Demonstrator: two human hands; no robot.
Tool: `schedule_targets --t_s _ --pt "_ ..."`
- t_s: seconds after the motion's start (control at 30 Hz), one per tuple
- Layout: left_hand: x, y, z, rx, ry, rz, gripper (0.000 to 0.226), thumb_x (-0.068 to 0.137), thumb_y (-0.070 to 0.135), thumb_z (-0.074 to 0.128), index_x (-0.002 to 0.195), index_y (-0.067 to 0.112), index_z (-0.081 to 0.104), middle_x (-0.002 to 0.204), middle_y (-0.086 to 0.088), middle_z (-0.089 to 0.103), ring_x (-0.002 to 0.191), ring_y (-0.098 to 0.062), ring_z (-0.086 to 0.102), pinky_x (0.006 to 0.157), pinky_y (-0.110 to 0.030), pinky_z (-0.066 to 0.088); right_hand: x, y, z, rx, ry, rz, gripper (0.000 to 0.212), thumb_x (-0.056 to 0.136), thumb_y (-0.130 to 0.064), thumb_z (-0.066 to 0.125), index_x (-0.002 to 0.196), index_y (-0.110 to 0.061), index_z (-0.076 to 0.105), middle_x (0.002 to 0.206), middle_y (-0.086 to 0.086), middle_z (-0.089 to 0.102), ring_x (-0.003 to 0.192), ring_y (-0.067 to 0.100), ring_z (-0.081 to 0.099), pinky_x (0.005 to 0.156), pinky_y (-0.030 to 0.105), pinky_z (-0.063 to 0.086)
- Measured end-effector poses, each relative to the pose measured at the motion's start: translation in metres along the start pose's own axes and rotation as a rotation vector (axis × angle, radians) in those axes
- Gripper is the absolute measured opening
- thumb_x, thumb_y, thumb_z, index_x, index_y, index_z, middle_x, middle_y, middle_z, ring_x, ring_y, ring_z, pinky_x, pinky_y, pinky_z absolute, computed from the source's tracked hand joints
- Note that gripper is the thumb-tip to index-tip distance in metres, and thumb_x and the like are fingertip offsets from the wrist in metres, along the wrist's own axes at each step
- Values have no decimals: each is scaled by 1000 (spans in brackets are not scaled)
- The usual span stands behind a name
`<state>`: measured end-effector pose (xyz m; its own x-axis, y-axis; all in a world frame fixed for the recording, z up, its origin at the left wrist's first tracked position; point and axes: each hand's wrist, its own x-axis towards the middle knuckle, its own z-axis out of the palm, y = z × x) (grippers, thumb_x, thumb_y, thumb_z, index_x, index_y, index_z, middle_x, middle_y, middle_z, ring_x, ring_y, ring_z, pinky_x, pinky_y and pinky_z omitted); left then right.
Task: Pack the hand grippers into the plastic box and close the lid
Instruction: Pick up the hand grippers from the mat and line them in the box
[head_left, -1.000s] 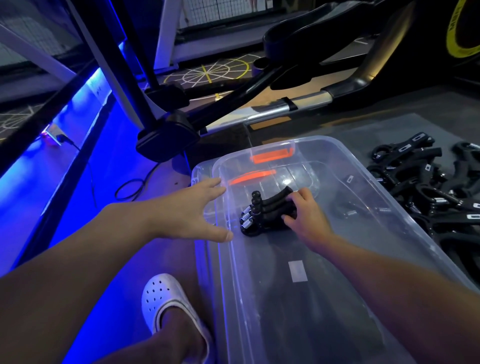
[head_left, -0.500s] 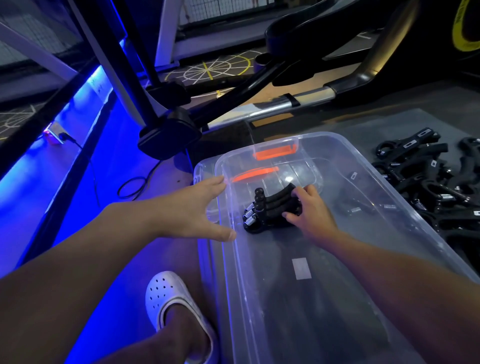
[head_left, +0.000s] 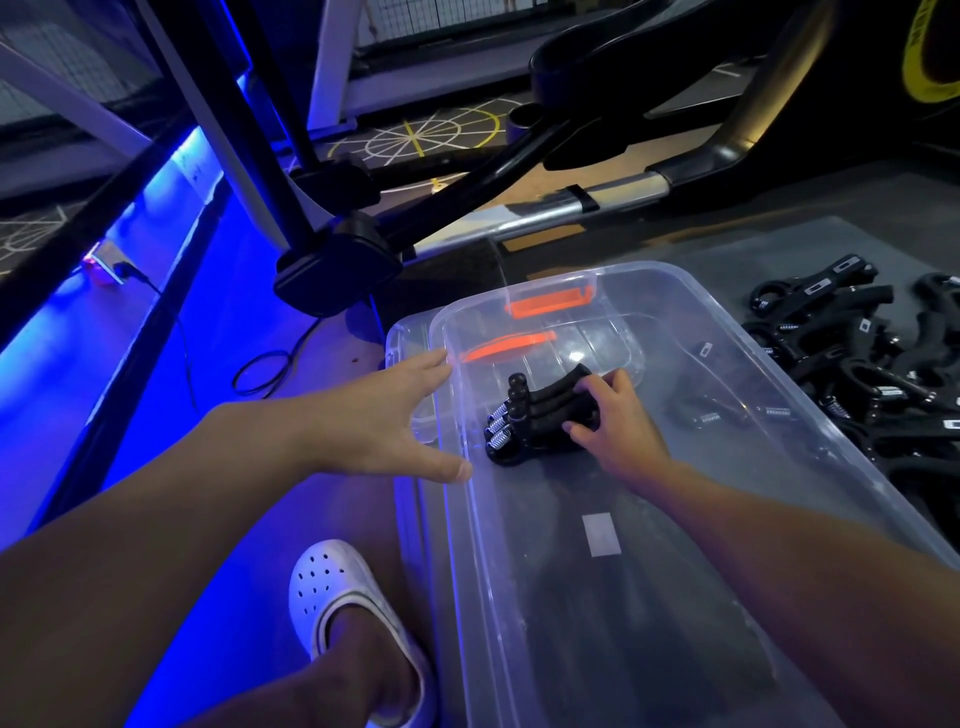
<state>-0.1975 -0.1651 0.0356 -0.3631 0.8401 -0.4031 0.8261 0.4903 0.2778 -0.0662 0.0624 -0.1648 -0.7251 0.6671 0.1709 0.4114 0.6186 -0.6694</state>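
- Two hands work at a clear plastic box (head_left: 769, 332) that sits on the floor, its top uncovered.
- Right hand (head_left: 618, 421): reaches down inside the box, with fingers and thumb curled round a stack of black hand grippers (head_left: 540, 415).
- That stack lies on the box bottom near the far left corner. Its handles are bunched together, and its coil springs and round knobs point toward the left wall.
- Left hand (head_left: 384, 415): flat and holding nothing, fingers straight and thumb spread. It sits at the box's left rim, fingertips near the far left corner and thumb tip at the rim. I cannot tell whether it presses on the plastic.
- More hand grippers lie in a loose pile (head_left: 883, 358) on the dark floor mat, just beside the box's right wall.
- An orange latch (head_left: 550, 303) sits on the box's far edge.
- A second clear plastic edge (head_left: 402, 338) shows just outside the far left corner. I cannot tell whether it is the lid.
- A white label (head_left: 600, 534) is near the middle of the box bottom.
- A white clog (head_left: 343, 597) is on the person's foot, left of the box's near end, on blue-lit floor.
- A black exercise-machine frame (head_left: 337, 270) stands beyond the box's far edge.
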Motion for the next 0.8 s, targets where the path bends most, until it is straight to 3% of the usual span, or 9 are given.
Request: schedule_targets --t_s 0.3,0.47,0.63,0.8 --pt "0 4 -3 46 -13 1 106 78 55 69 155 23 3 160 16 -12 145 0 -2 101 -9 6 3 -4 -7 -8 -44 32 41 78 -28 75 111 -26 52 106 -4 38 81 21 56 75 44 53" --pt "0 11 -6 78 -4 8 103 77 58 68 155 23 10 161 12 -6 147 -6 4 110 -18 12 1 -11 -26 33 -33 47 49 76 -25 74 120 -28 51 114 -5 38 75 20 59 79 44 54" --pt "-1 46 -17 118 112 121 74 86 52 60 149 26 32 158 7 23 144 -10 23 111 -23 22 1 -36 -71 57 65 11 44 81 -22 70 121 -20 51 119 0 40 77 24 58 82 44 51" --pt "-2 94 -27 56 247 271 55 89 43 62 139 26 49 141 8 50 127 -7 46 92 -17 32 -15 -65 -137 167 176 -41 29 86 -10 64 114 -14 56 109 0 45 67 17 52 69 29 50"
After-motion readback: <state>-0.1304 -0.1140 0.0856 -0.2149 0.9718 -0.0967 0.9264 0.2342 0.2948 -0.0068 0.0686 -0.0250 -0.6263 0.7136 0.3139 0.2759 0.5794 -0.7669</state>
